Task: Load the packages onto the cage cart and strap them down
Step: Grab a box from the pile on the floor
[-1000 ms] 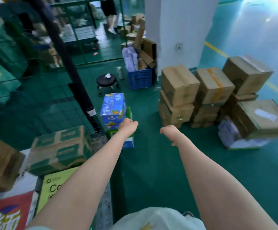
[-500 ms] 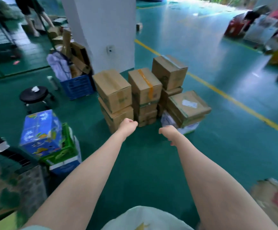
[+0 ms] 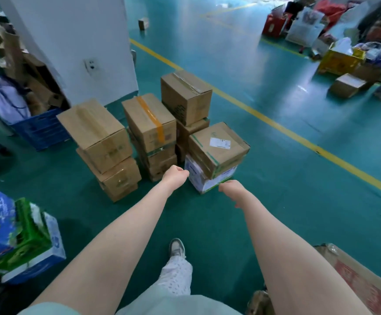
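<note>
The green floor (image 3: 287, 212) takes up most of the view, with open room from 1 to 4 o'clock. A yellow line (image 3: 276, 126) runs across it from 12 towards 3 o'clock. A white pillar (image 3: 71, 42) stands at 11 o'clock.

The packages are a cluster of sealed cardboard boxes (image 3: 148, 123) on the floor at 12 o'clock, just in front of the pillar. They stand in four stacks close side by side. The nearest stack has a box with a white label (image 3: 217, 147) sitting askew on a white carton (image 3: 199, 181), its corner overhanging the edge.

Printed cartons (image 3: 19, 235), blue, green and white, lean together at 8 o'clock. A worn carton (image 3: 364, 285) lies at 5 o'clock. A blue crate (image 3: 40, 131) at 10 o'clock holds cardboard scraps (image 3: 37, 85) and a pale cloth (image 3: 3, 97) that hangs over its rim. An open yellow box (image 3: 340, 62) at 2 o'clock holds white wrapping.

Both arms reach forward. The left hand (image 3: 175, 176) is curled in a loose fist with nothing in it, just short of the white carton. The right hand (image 3: 231, 188) hangs beside that carton's near corner; its fingers are hidden, so its state cannot be told.
</note>
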Motion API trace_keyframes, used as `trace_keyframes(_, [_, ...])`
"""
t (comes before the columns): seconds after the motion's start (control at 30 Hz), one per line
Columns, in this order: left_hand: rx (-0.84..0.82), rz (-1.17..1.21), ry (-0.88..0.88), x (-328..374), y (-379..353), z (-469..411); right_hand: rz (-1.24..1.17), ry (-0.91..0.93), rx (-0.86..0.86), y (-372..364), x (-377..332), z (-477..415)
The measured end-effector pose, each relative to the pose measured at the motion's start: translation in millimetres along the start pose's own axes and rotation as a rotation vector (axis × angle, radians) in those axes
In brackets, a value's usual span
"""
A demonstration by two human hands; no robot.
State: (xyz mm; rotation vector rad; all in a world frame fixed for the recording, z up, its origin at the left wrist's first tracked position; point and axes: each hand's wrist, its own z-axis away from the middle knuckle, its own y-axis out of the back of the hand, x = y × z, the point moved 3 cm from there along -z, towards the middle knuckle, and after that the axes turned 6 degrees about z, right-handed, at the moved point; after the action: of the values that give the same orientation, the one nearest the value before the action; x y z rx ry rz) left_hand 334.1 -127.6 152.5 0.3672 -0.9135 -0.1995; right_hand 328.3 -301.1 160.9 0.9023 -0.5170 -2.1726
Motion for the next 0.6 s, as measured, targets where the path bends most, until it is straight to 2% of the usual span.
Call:
trace_keyframes(0.13, [0.006, -0.005, 0.0, 39.7, -6.7, -52.7, 0.041, -0.01, 0.027, 38.7, -21.4, -50.8])
trace_keyframes(0.4, [-0.057, -0.005, 0.001, 123.3, -24.7, -145.7, -0.025, -0.019, 0.076, 115.6, -61.2, -136.5])
trace_keyframes(0.6, [-0.069, -0.066, 0.023, 149.4, -61.4, -202.1, 0.002, -0.033, 0.02, 141.6, -60.1, -195.1])
